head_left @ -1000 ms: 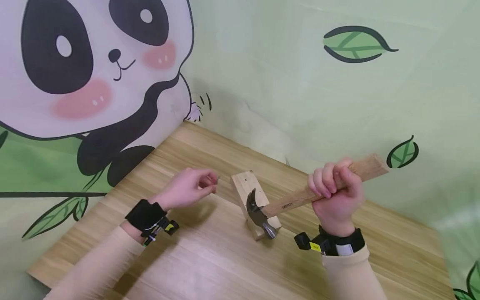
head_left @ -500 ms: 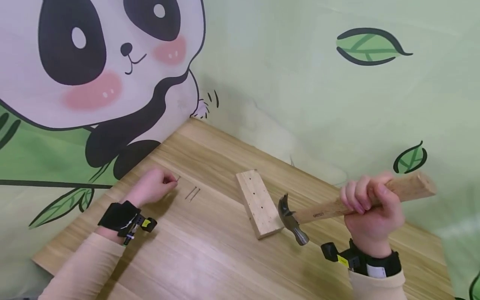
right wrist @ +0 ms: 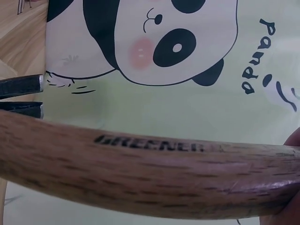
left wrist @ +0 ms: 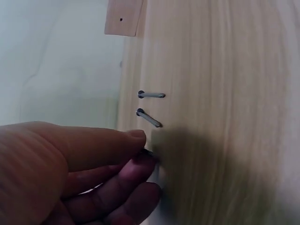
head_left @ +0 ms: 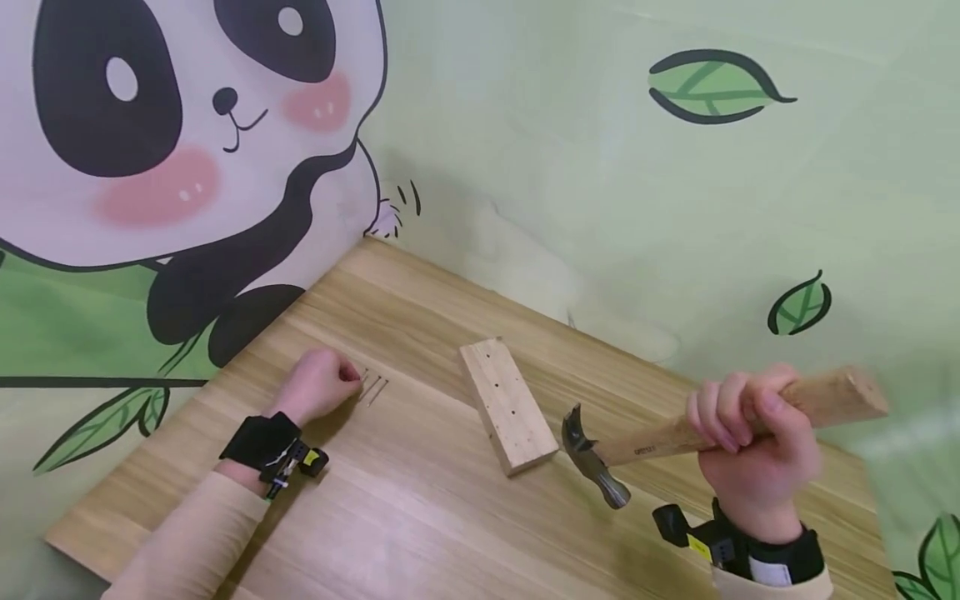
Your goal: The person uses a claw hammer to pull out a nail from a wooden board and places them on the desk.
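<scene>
1. Left hand (head_left: 318,392) is down on the table (head_left: 420,517), fingertips (left wrist: 136,161) curled and pinching what looks like a nail; it's mostly hidden, so can't be sure.
2. Two loose nails (head_left: 373,388) lie just beside those fingertips, at about 3 o'clock from the hand.
3. Right hand (head_left: 753,450) has its fingers wrapped tight round the wooden handle of a claw hammer (head_left: 592,458), head held just above the tabletop.
4. Wood block (head_left: 506,404) with small holes lies between the hands, at roughly 10 o'clock from the hammer head.
5. Panda wall (head_left: 187,133) is way back at 11 o'clock.
</scene>
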Available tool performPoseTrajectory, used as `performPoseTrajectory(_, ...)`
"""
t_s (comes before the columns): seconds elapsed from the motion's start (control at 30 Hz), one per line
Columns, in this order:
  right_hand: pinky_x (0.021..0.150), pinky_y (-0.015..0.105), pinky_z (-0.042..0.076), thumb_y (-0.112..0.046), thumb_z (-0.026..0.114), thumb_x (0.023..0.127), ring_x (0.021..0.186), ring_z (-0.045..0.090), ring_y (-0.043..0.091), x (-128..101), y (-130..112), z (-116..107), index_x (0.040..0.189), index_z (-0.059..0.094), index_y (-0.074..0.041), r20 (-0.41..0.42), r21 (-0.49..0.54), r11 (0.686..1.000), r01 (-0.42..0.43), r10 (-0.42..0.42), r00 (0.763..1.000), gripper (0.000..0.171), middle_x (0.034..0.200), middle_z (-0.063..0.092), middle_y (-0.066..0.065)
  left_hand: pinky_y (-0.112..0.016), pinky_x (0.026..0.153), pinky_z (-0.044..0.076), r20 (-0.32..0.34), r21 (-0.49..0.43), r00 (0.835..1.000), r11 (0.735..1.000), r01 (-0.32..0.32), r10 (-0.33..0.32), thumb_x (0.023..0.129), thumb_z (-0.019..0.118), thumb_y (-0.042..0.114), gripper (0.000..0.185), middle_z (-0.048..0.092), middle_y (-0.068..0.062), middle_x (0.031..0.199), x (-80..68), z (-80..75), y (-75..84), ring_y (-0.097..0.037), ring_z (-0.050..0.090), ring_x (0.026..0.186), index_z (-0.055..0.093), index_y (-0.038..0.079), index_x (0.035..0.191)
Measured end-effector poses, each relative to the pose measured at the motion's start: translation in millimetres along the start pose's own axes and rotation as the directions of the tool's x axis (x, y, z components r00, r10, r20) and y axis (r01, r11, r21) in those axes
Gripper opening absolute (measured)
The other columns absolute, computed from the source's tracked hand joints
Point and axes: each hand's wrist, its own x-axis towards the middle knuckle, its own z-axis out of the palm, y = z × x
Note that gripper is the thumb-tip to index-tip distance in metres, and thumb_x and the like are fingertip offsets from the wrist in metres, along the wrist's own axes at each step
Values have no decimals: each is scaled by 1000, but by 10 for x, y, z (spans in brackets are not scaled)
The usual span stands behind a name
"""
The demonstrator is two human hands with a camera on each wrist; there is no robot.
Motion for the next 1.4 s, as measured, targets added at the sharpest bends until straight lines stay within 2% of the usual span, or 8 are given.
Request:
performPoseTrajectory(0.27,43,23,26,4,32,92,43,28,11,21,6,65,66,28,-8,56,9,1000,14,-14,998,29,53,25,-2,-41,74,53,-55,18,998,1000,9,-8,94,78,13,11,76,-8,86,29,55,-53,-26,67,79,81,4,91)
performPoseTrajectory(0.63,44,23,26,5,34,92,43,28,11,-22,28,83,63,24,-10,74,-1,1000,7,-7,997,34,53,25,-2,-38,70,52,-50,18,999,1000,7,-6,93,79,14,12,75,-5,83,12,97,-87,-22,65,75,81,5,87)
performPoseTrajectory(0.73,44,23,25,3,34,95,44,28,11,-27,12,93,69,30,-5,50,1,1000,1,-1,999,27,54,26,-1,-38,69,51,-52,22,999,1000,-2,3,95,78,17,15,75,-4,82,4,80,-80,-22,64,73,81,5,86)
performPoseTrajectory(0.87,43,23,24,-5,42,102,44,26,12,4,-3,96,92,39,1,26,20,999,-37,36,999,12,55,29,3,-36,61,42,-41,40,999,999,-6,8,101,73,25,31,63,1,68,3,55,-67,-20,55,64,75,10,74)
performPoseTrajectory(1.0,41,26,23,-19,61,108,44,30,16,-10,-44,70,103,42,1,-59,-71,996,-50,46,997,28,62,38,8,-36,59,38,-41,70,999,998,-6,9,105,66,29,37,57,0,66,28,44,-27,-22,52,64,73,10,74)
performPoseTrajectory(1.13,46,31,37,-36,73,103,50,41,20,-81,-150,40,99,52,3,-253,-252,964,-84,18,967,45,68,50,9,-38,65,45,-58,84,998,996,-20,25,107,64,30,30,71,-5,86,59,27,81,-24,60,75,81,6,102)
performPoseTrajectory(1.3,51,31,40,-44,68,105,54,38,20,-109,-297,-58,96,53,1,-342,-335,916,-221,100,935,48,70,52,5,-42,71,53,-39,46,992,992,-118,120,108,62,30,33,77,-8,98,100,8,369,-22,65,79,80,3,118)
performPoseTrajectory(1.4,51,26,40,-47,59,109,54,39,14,-78,-368,-189,98,53,-5,-444,-394,857,-332,138,885,44,71,49,1,-43,74,54,-36,22,980,981,-195,196,108,63,29,32,77,-5,93,118,25,586,-19,66,77,80,3,116)
